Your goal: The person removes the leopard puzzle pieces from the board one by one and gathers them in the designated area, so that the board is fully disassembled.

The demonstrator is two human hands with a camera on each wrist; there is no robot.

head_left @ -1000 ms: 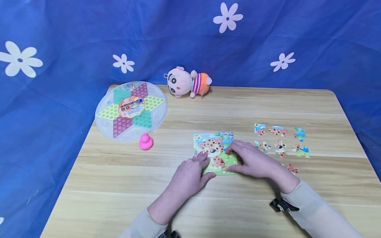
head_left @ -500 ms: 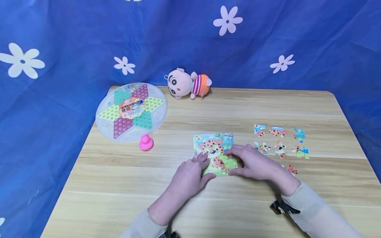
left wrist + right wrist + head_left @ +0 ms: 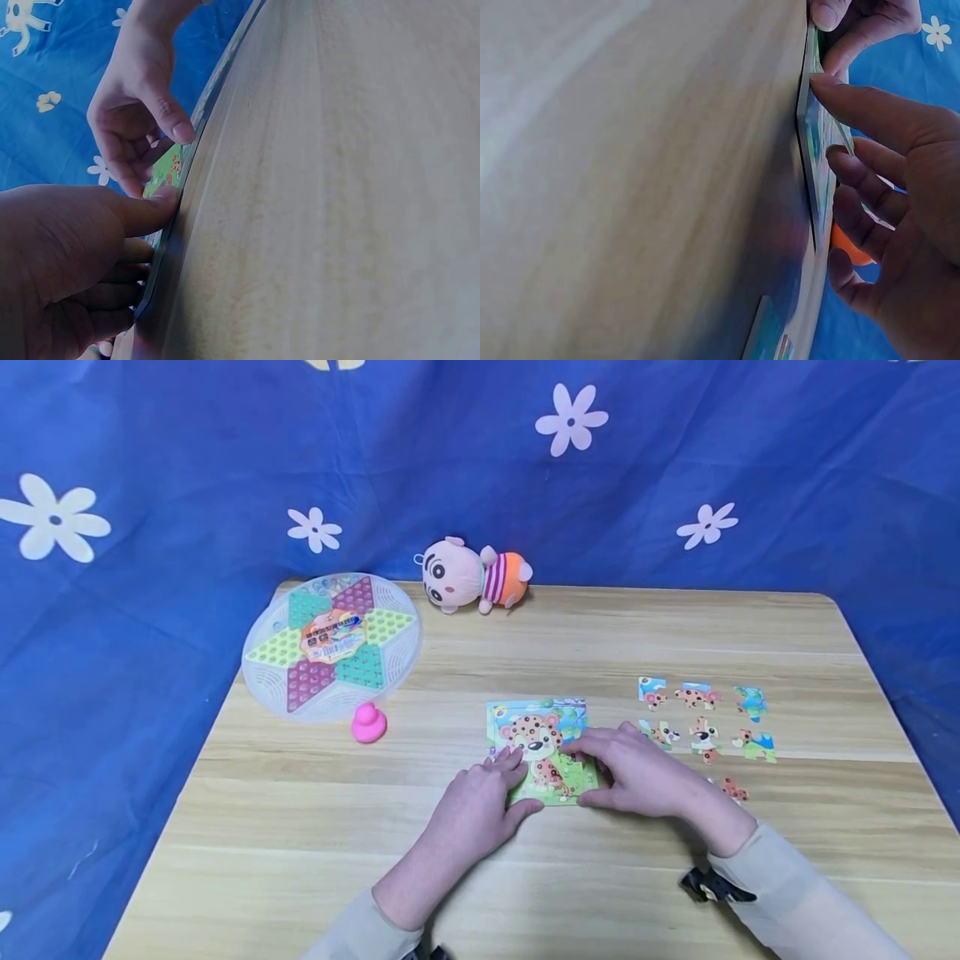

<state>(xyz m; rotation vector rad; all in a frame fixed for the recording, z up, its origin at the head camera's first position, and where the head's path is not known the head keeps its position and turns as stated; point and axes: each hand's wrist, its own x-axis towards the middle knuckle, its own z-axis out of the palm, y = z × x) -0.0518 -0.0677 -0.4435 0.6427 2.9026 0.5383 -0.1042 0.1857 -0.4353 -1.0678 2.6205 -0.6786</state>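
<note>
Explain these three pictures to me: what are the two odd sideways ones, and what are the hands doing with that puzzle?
No machine here: a person's two bare hands. The wide picture comes from a head camera; the sideways ones come from cameras on each wrist, so the wooden table looks tipped. The left hand and right hand both rest fingers on the leopard puzzle board, thumbs at its near edge. Loose puzzle pieces lie to its right. Farther left sit a pink duck, a checkers board and a plush doll.
</note>
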